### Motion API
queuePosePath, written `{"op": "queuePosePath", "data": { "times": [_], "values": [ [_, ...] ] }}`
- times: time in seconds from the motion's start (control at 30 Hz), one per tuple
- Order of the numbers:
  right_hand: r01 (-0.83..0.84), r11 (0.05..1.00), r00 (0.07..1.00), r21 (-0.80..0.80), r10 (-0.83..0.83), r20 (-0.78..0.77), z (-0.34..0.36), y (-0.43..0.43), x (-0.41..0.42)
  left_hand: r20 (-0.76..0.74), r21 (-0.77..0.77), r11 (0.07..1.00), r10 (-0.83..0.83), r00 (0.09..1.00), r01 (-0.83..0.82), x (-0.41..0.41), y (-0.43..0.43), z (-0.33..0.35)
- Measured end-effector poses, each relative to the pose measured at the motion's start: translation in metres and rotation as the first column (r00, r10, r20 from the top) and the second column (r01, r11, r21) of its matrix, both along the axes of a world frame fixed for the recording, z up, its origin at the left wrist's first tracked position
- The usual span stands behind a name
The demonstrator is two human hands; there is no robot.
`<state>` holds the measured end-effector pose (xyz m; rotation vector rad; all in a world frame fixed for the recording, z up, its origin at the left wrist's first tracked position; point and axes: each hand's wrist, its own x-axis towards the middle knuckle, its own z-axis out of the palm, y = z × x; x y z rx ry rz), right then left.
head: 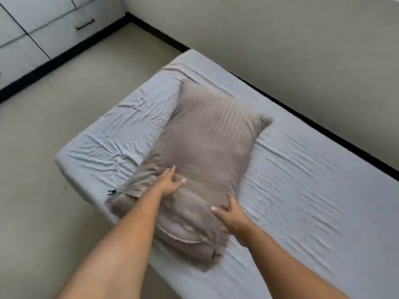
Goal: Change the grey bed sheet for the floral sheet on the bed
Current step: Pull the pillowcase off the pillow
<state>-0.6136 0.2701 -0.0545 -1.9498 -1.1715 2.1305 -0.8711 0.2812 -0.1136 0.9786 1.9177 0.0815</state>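
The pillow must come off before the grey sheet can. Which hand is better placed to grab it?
Probably the right hand: it sits at the side edge of the pillow, while the left hand lies flat on top.

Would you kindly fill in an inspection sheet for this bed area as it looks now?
Surface: bed along the wall, fully covered.
Job's things: grey sheet on the bed, wrinkled; floral sheet not in view.
Clutter: brown pillow lying on the sheet, one corner over the bed's edge.
Grippers: left hand on the pillow, fingers spread; right hand at its side, fingers bent, grip unclear.
Cables: nothing seen.
Surroundings: beige floor, pale wall, cupboard with drawers.
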Motion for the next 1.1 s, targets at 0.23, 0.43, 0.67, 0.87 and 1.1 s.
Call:
{"op": "queuePosePath", "data": {
  "times": [0.23, 0.43, 0.67, 0.87, 1.1],
  "values": [
    [-0.261, 0.962, 0.96, 0.081, 0.249, 0.129, -0.002, -0.01, -0.002, -0.194, -0.064, 0.995, -0.088, 0.977, 0.077, 0.034, -0.029, -0.009],
    [-0.306, 0.928, 0.928, 0.213, 0.241, 0.284, 0.026, -0.013, 0.031, -0.189, -0.078, 0.992, -0.11, 0.976, 0.097, 0.066, -0.027, 0.015],
    [-0.238, 0.925, 0.918, 0.297, 0.114, 0.379, 0.06, -0.052, 0.127, -0.078, 0.072, 0.988, -0.132, 0.988, 0.138, 0.207, -0.055, 0.059],
    [-0.083, 0.93, 0.886, 0.359, -0.096, 0.453, 0.083, -0.126, 0.302, 0.073, 0.099, 0.983, -0.162, 0.984, 0.155, 0.406, -0.113, 0.111],
    [0.095, 0.947, 0.75, 0.306, -0.27, 0.604, 0.085, -0.257, 0.561, 0.301, -0.055, 0.969, -0.215, 0.929, 0.242, 0.666, -0.217, 0.133]
  ]
}}
